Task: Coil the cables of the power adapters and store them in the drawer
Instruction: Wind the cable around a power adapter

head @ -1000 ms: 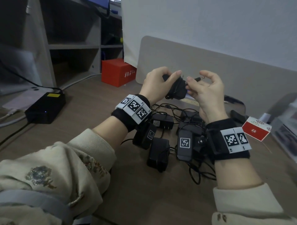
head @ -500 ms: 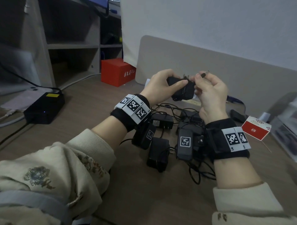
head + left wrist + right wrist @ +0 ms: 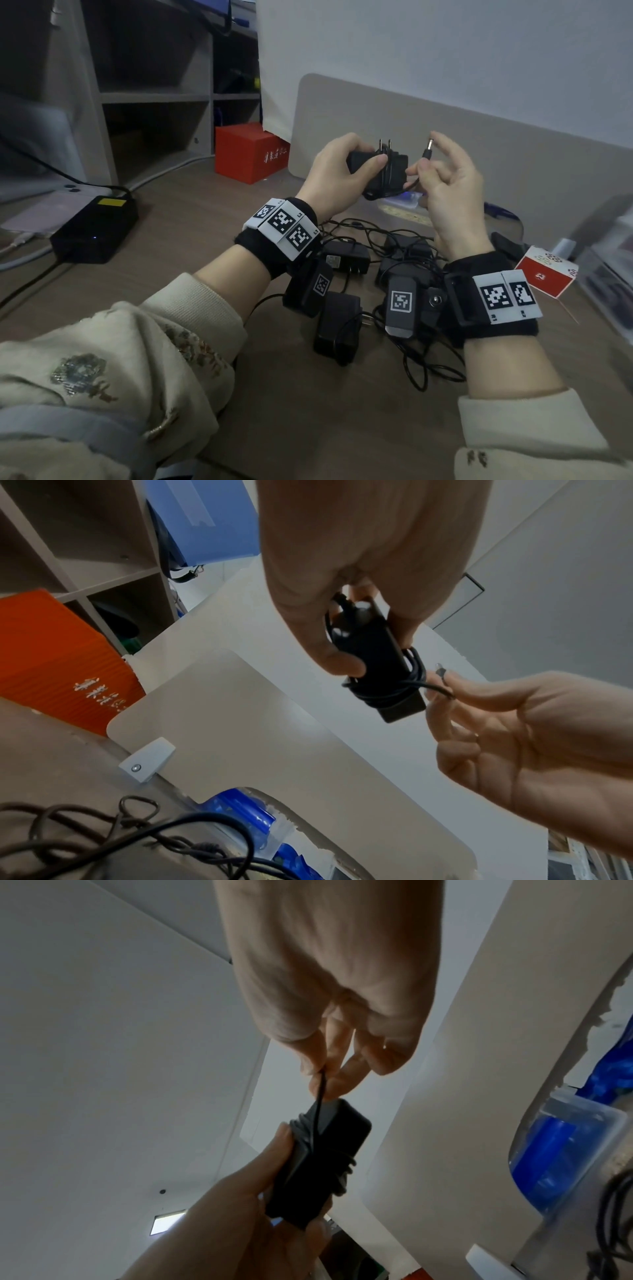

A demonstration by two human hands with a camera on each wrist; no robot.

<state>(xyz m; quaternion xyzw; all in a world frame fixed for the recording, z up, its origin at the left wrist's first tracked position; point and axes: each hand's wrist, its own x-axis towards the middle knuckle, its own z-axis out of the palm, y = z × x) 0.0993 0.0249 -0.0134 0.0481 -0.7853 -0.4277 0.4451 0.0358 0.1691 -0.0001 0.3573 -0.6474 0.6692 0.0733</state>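
My left hand (image 3: 342, 171) grips a black power adapter (image 3: 380, 171) above the desk, its prongs pointing up. Its thin cable (image 3: 387, 691) is wound several times round the body (image 3: 322, 1158). My right hand (image 3: 445, 178) pinches the cable's free end just below the barrel plug (image 3: 428, 150), which sticks up between thumb and forefinger. Below my wrists several more black adapters (image 3: 337, 329) lie on the desk (image 3: 308, 411) in a tangle of loose cables (image 3: 421, 370). No drawer is in view.
A red box (image 3: 250, 152) stands at the back by a grey divider panel (image 3: 479, 147). A black power brick (image 3: 94, 228) lies far left, a red-and-white carton (image 3: 544, 277) at right. Shelving rises at the back left. A clear box with blue contents (image 3: 253, 818) sits behind the pile.
The adapter has been turned so its prongs now point up. My right hand has swung the plug end up and to the right of the adapter.
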